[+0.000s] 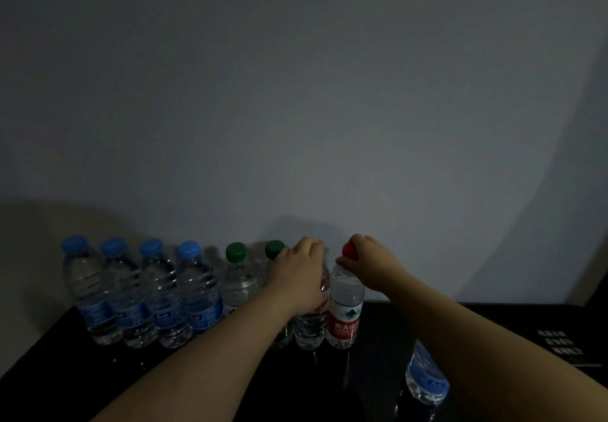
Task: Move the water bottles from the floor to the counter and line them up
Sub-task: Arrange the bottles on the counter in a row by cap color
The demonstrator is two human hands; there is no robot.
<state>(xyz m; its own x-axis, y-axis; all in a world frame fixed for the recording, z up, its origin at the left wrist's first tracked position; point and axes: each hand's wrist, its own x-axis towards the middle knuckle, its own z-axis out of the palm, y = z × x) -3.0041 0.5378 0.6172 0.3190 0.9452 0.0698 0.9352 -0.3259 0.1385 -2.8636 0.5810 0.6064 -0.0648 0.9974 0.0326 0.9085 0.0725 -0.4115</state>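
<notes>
Clear water bottles stand upright in a row along the far edge of the dark surface (98, 372), against the wall (296, 92). From the left come four blue-capped bottles (161, 290) with blue labels whose white print is too dim to read, then two green-capped bottles (238, 276), the second mostly hidden by the left forearm. The left hand (302, 267) has its fingers curled over the top of the seventh bottle (309, 329), hiding its cap; a sliver of red label shows. Just right, touching it, the red-capped bottle (345, 306) is pinched at the cap by the right hand (365, 257); its red label reads "农夫山" under a green emblem. Nearer right, a blue-labelled bottle (426, 379) stands apart, its top hidden by the right forearm.
</notes>
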